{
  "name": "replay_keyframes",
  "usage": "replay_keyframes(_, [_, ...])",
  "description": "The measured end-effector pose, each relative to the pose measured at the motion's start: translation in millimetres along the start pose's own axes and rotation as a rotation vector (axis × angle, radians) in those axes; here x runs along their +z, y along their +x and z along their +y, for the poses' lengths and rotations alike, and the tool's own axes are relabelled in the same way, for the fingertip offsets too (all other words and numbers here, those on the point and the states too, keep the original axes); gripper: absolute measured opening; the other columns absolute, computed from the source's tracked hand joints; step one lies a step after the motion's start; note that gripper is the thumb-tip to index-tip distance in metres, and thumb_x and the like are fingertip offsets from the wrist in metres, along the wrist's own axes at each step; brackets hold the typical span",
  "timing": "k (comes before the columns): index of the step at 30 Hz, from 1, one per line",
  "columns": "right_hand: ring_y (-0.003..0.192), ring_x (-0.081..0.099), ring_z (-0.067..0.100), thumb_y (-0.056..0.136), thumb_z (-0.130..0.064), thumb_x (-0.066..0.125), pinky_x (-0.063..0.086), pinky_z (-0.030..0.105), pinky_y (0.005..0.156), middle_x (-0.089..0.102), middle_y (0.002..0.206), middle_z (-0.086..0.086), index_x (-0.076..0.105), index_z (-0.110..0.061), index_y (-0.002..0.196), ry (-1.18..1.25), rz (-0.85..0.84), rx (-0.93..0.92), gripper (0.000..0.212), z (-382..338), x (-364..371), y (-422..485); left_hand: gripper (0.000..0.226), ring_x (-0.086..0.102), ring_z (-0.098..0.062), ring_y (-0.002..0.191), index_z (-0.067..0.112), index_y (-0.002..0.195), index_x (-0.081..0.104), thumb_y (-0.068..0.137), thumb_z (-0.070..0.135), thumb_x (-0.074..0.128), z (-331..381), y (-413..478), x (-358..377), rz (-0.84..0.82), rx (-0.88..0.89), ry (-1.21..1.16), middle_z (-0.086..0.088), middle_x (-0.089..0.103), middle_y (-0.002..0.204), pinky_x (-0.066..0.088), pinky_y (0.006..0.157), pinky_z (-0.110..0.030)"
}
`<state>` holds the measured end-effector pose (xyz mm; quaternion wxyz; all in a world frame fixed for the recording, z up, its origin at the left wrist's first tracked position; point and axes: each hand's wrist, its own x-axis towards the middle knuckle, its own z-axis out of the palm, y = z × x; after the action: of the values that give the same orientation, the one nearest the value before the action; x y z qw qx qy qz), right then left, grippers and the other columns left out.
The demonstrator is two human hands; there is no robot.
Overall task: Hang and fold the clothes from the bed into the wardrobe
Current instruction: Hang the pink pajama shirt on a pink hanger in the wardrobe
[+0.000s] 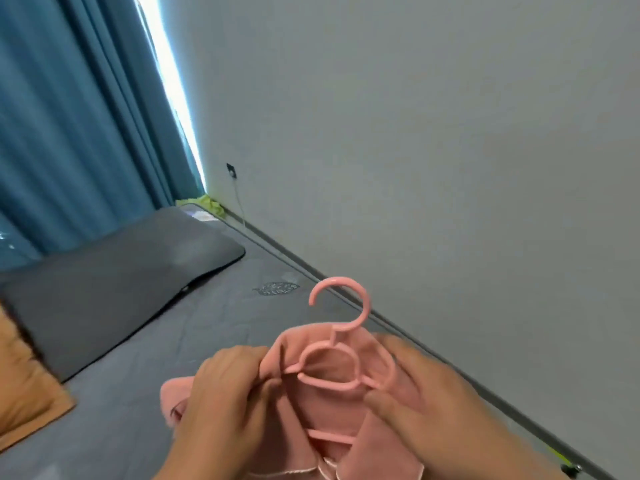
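Left grip (225, 403), right grip (426, 403) pinch pink garment (311, 410) — on pink hanger (337, 279).

white daylight blows out the curtain gap (166, 81), far up-left of the fingers (242, 360). elsewhere soft, even light, faint shadows. left hand (221, 403), right hand (426, 400) and the pink garment (325, 410) between their fingers smear with motion blur.

pink garment (311, 410): cut by bottom edge | right hand (429, 410): blurred | hanger (337, 279): arms under cloth
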<state>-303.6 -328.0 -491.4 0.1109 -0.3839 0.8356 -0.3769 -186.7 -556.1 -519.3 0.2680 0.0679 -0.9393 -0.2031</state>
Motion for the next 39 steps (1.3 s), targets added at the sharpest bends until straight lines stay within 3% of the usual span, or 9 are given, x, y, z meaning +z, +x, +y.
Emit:
replay_keyframes(3, [0.104,0.042,-0.029,0.066,-0.072,0.046,0.032,-0.004,0.085,0.045,0.112,-0.054,0.023,-0.080,0.118,-0.081,0.018,-0.177,0.058,-102.5,-25.3,18.8,0.017,0.049,-0.015,0.071,0.030,0.095,0.053,0.079,0.034,0.047,16.8,3.6,-111.4,0.110,0.031,0.068,0.007,0.062,0.077,0.041,0.059,-0.035])
replay_keyframes(6, [0.106,0.058,-0.010,0.082,-0.044,0.061,0.044,0.008,0.086,0.060,0.115,-0.030,0.056,-0.053,0.120,-0.061,0.080,-0.426,0.039,-199.1,-30.7,27.9,0.021,0.051,-0.008,0.077,0.034,0.101,0.054,0.082,0.029,0.048,25.4,-12.5,-218.2,0.237,0.031,0.096,0.019,0.056,0.088,0.039,0.068,-0.028])
replay_keyframes(10, [0.110,0.060,-0.001,0.083,-0.033,0.065,0.047,0.016,0.090,0.059,0.120,-0.022,0.062,-0.036,0.116,0.057,0.126,-0.673,0.034,-324.9,-26.2,25.5,0.013,0.051,-0.001,0.080,0.035,0.094,0.056,0.087,0.031,0.046,42.9,-51.5,-348.5,0.409,-0.047,0.177,0.022,0.053,0.086,0.039,0.072,-0.016])
replay_keyframes(13, [0.105,0.064,0.009,0.080,-0.017,0.073,0.052,0.029,0.088,0.066,0.112,-0.012,0.066,-0.032,0.106,0.214,-0.031,-0.721,0.030,-411.4,-23.5,14.2,0.010,0.053,0.002,0.081,0.036,0.091,0.057,0.086,0.036,0.048,63.3,-81.6,-431.9,0.474,-0.077,0.241,0.023,0.056,0.084,0.039,0.072,-0.013])
replay_keyframes(19, [0.098,0.068,0.010,0.082,0.003,0.070,0.052,0.022,0.087,0.073,0.098,-0.008,0.071,-0.033,0.094,0.449,-0.150,-0.787,0.038,-546.5,-29.0,-11.7,0.031,0.057,0.003,0.093,0.045,0.095,0.059,0.085,0.061,0.035,69.3,-166.8,-579.9,0.648,-0.278,0.316,0.022,0.062,0.098,0.043,0.075,-0.014])
replay_keyframes(22, [0.101,0.067,0.001,0.087,0.011,0.060,0.051,0.015,0.087,0.074,0.102,-0.014,0.067,-0.031,0.110,0.588,-0.254,-0.811,0.048,-602.1,-32.9,-22.5,0.044,0.056,-0.007,0.079,0.027,0.084,0.056,0.088,0.061,0.028,64.8,-205.1,-630.6,0.676,-0.400,0.353,0.011,0.060,0.082,0.043,0.066,-0.029])
replay_keyframes(26, [0.109,0.064,0.002,0.087,0.012,0.060,0.048,0.013,0.089,0.072,0.110,-0.013,0.065,-0.020,0.118,0.559,-0.369,-0.917,0.045,-656.5,-27.4,-31.4,0.026,0.053,0.001,0.078,0.026,0.076,0.054,0.093,0.046,0.048,86.2,-234.3,-685.2,0.708,-0.490,0.479,0.007,0.057,0.070,0.036,0.061,-0.017])
replay_keyframes(32, [0.106,0.065,0.000,0.084,0.005,0.068,0.048,0.013,0.090,0.072,0.109,-0.016,0.068,-0.021,0.116,0.525,-0.366,-1.068,0.041,-692.9,-36.2,-36.0,0.046,0.053,-0.007,0.062,0.026,0.054,0.057,0.061,0.072,0.055,143.7,-282.1,-763.4,0.740,-0.539,0.803,0.009,0.054,0.056,0.040,0.058,-0.020])
replay_keyframes(39, [0.101,0.069,0.014,0.080,0.014,0.067,0.054,0.025,0.088,0.075,0.103,0.001,0.069,-0.010,0.107,0.810,-0.455,-1.154,0.036,-737.1,-34.7,-65.2,0.031,0.056,-0.005,0.095,0.044,0.097,0.062,0.082,0.064,0.044,220.6,-240.6,-762.3,0.570,-0.408,0.934,0.022,0.061,0.097,0.044,0.082,-0.028])
